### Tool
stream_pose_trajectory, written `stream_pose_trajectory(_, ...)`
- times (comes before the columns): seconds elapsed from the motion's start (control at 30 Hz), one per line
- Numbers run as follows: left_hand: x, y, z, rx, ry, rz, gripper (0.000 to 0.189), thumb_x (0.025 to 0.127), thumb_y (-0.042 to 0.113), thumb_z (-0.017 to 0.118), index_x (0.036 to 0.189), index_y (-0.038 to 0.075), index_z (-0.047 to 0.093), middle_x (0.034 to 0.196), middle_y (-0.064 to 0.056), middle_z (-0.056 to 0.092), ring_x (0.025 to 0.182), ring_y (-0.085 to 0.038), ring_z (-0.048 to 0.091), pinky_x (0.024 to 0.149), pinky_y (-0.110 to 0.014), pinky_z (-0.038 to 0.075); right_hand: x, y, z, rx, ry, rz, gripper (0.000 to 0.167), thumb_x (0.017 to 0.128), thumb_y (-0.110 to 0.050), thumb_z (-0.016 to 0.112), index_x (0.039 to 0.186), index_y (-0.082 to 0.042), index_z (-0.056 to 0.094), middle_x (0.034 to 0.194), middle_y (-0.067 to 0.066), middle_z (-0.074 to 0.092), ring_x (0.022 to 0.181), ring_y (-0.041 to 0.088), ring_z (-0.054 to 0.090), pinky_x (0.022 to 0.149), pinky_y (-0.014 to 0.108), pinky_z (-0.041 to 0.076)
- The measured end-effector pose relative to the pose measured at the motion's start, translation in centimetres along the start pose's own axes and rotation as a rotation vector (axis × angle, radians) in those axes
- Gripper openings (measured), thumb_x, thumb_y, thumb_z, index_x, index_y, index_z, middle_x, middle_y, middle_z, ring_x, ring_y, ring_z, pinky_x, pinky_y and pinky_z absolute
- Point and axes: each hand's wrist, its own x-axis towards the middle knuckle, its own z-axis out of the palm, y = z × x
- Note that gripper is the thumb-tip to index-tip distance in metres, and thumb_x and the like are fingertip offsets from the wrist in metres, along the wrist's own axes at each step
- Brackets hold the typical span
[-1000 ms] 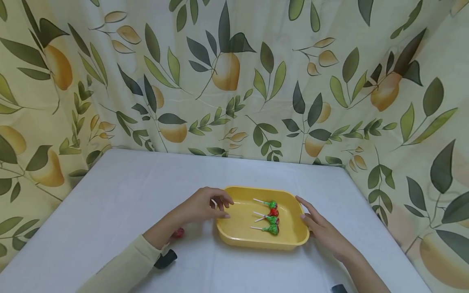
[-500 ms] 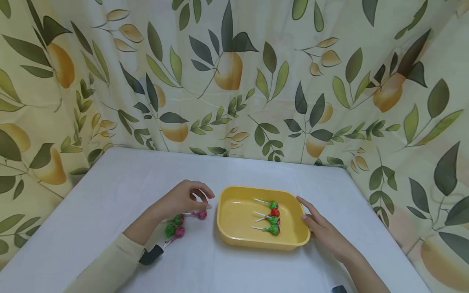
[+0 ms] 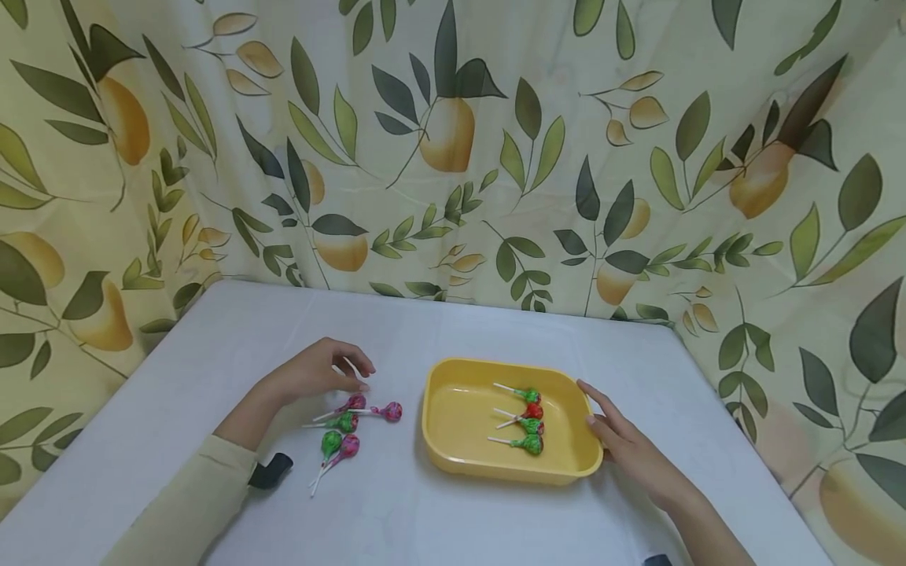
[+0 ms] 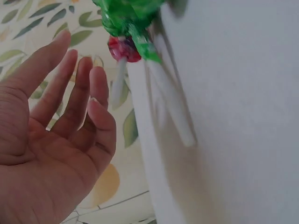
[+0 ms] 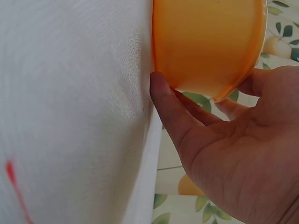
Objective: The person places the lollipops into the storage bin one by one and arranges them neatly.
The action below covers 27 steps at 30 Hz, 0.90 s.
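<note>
Yellow, shallow, round-cornered tray (image 3: 453, 424)

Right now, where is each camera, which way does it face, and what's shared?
Head: head-worn, facing forward and down at the yellow tray; left hand, right hand and forearms show.
Left wrist: on that wrist, facing the left hand and a green lollipop.
Right wrist: on that wrist, facing the right hand touching the tray.
Head and right wrist share the tray.

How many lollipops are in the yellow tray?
4, toward the right of the tray, far to near: first green lollipop, red lollipop, second green lollipop, third green lollipop.
</note>
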Motion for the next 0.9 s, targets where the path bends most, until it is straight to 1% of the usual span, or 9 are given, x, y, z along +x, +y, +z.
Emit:
stream_pose_trajectory(0.1, 0.0, -0.4, -0.2, -0.003, -0.025, -0.03, 0.021, 0.087, 0.003, 0.08, 0.109, 0.005, 0.077, 0.104, -0.007, 0.072, 0.093, -0.022, 0.065, 0.083, -0.038, 0.053, 0.0, 0.0, 0.0, 0.002, -0.005, -0.011, 0.06, 0.113, -0.035, 0.043, 0.166, -0.028, 0.017, 0.148, 0.026, 0.05, 0.112, 0.027, 0.063, 0.098, 0.047, 0.051)
stream_pose_trajectory(0.23, 0.0, -0.7, -0.4, -0.011, -0.063, -0.046, 0.021, 0.088, 0.0, 0.079, 0.108, 0.004, 0.077, 0.104, -0.005, 0.071, 0.094, -0.022, 0.066, 0.083, -0.037, 0.055, 0.0, 0.1, -0.1, 0.002, -0.004, -0.007, 0.06, 0.113, -0.034, 0.043, 0.166, -0.028, 0.016, 0.148, 0.025, 0.05, 0.112, 0.027, 0.062, 0.099, 0.048, 0.051)
stream_pose_trajectory(0.3, 0.0, -0.8, -0.5, -0.012, -0.069, -0.061, 0.021, 0.088, 0.001, 0.079, 0.108, 0.005, 0.077, 0.103, -0.004, 0.071, 0.094, -0.022, 0.066, 0.084, -0.037, 0.054, 0.1, 0.1, -0.1, 0.004, -0.003, -0.002, 0.06, 0.113, -0.034, 0.043, 0.166, -0.028, 0.016, 0.148, 0.025, 0.05, 0.112, 0.027, 0.062, 0.099, 0.047, 0.051)
stream_pose_trajectory(0.4, -0.1, -1.0, -0.6, -0.011, -0.069, -0.104, 0.02, 0.088, 0.005, 0.08, 0.108, 0.006, 0.078, 0.103, -0.002, 0.071, 0.095, -0.022, 0.065, 0.086, -0.039, 0.053, 0.0, 0.0, -0.1, 0.003, -0.003, 0.002, 0.06, 0.113, -0.035, 0.042, 0.166, -0.028, 0.015, 0.147, 0.025, 0.05, 0.112, 0.027, 0.062, 0.099, 0.047, 0.051)
stream_pose_trajectory(0.57, -0.2, -1.3, -0.4, 0.011, -0.081, -0.168, 0.02, 0.087, 0.012, 0.083, 0.107, 0.011, 0.079, 0.103, 0.001, 0.072, 0.099, -0.021, 0.063, 0.091, -0.044, 0.049, 0.0, 0.0, -0.1, -0.003, 0.0, 0.006, 0.061, 0.113, -0.035, 0.043, 0.166, -0.028, 0.016, 0.149, 0.026, 0.049, 0.114, 0.028, 0.062, 0.1, 0.05, 0.05)
stream_pose_trajectory(0.73, -0.3, -1.4, -0.1, 0.041, -0.084, -0.18, 0.02, 0.085, 0.007, 0.084, 0.103, 0.013, 0.08, 0.099, 0.002, 0.072, 0.099, -0.021, 0.061, 0.091, -0.047, 0.048, 0.0, 0.2, 0.0, -0.003, 0.0, 0.006, 0.06, 0.113, -0.035, 0.043, 0.166, -0.029, 0.016, 0.15, 0.026, 0.047, 0.117, 0.029, 0.061, 0.101, 0.053, 0.049)
stream_pose_trajectory(0.9, -0.4, -1.2, 0.1, 0.082, -0.087, -0.187, 0.02, 0.083, 0.004, 0.084, 0.099, 0.015, 0.08, 0.096, 0.003, 0.072, 0.095, -0.02, 0.062, 0.088, -0.043, 0.049, 0.1, 0.2, 0.0, -0.002, -0.002, 0.01, 0.06, 0.113, -0.034, 0.042, 0.166, -0.028, 0.015, 0.148, 0.025, 0.05, 0.113, 0.028, 0.062, 0.1, 0.052, 0.05)
